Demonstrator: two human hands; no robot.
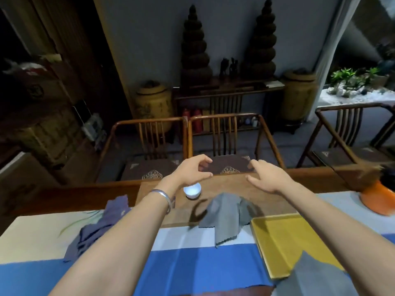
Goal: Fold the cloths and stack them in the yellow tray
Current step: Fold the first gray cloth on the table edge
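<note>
dim room, soft blur, edges bowed outward.

3 cloths point(226, 212) point(96, 229) point(310, 274), 1 yellow tray point(284, 236), 1 white cup point(192, 190), 3 chairs point(226, 133) point(149, 137) point(350, 133), 2 jars point(152, 103) point(299, 95).

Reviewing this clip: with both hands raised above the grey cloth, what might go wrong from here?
1. The small white cup stands just below the left hand, near the grey cloth; a reach or lifted corner might tip it.
2. Another grey cloth already overlaps the yellow tray, so stacked folds may sit unevenly.
</note>
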